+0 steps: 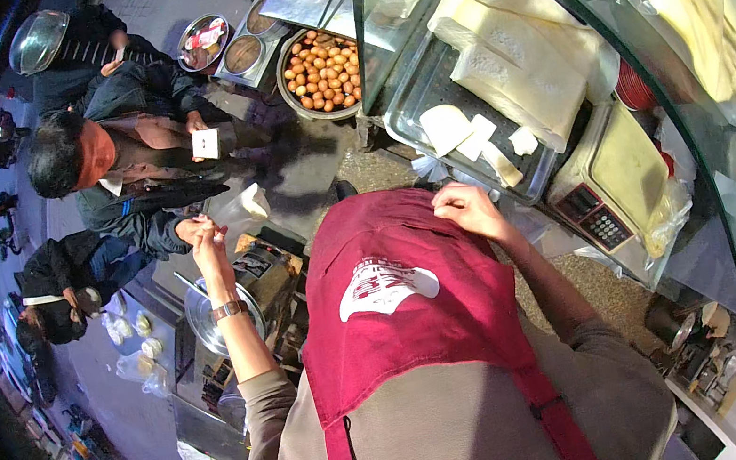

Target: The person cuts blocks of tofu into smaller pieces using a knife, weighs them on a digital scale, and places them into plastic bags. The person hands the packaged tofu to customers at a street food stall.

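Observation:
My left hand [208, 241], a watch on its wrist, is stretched out to the left and meets another person's hand [188, 231]. Its fingers are closed at the neck of a clear plastic bag [242, 209] with a pale piece of food [257, 201] inside. The two hands overlap, so who bears the bag's weight is unclear. My right hand [468, 209] is curled beside my dark red apron [406, 246], and its fingertips are partly hidden. Beyond it, a black tray [415, 91] carries cut white blocks [446, 129], which look like tofu, and a large cloth-wrapped slab [516, 76].
A digital scale [610, 179] stands right of the tray, behind curved glass [665, 93]. A pot of brown eggs [324, 72] is ahead. A person [128, 151] at the left holds a white phone-like object [205, 144]. A metal bowl [199, 319] sits under my left forearm.

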`<action>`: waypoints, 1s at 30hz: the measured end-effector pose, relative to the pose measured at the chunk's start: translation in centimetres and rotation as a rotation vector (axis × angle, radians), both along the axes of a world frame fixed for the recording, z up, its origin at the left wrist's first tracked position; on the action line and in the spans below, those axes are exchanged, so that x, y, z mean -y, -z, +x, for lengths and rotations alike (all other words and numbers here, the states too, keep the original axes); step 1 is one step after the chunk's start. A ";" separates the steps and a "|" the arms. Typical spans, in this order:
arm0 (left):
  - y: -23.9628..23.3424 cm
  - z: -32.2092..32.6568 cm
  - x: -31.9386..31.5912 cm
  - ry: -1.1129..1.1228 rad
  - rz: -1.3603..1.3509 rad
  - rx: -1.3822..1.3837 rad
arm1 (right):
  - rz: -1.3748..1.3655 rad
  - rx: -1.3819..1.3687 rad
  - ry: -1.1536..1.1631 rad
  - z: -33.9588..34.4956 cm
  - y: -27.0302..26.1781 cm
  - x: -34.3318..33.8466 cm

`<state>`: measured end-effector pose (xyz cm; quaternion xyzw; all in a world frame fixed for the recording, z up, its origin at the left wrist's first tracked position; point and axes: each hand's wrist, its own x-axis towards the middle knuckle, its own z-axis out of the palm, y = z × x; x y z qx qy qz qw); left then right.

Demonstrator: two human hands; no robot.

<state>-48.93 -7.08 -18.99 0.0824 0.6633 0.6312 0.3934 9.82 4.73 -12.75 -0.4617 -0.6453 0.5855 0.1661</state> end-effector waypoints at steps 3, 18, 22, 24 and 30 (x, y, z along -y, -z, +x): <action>1.1 -1.6 0.7 0.013 -0.171 -0.142 | -0.172 0.291 0.276 2.1 7.8 2.4; -5.3 12.7 -0.3 1.030 -0.420 -0.115 | -0.209 0.627 0.387 1.9 31.6 -2.8; -4.3 12.3 -0.6 1.011 -0.436 -0.144 | -0.280 0.420 0.499 1.7 34.4 -2.6; -4.1 12.6 -1.2 1.044 -0.469 -0.124 | -0.291 0.481 0.323 1.7 35.4 -3.3; -4.9 13.3 -1.8 1.120 -0.388 -0.089 | -0.187 0.672 0.182 -1.1 33.9 -5.8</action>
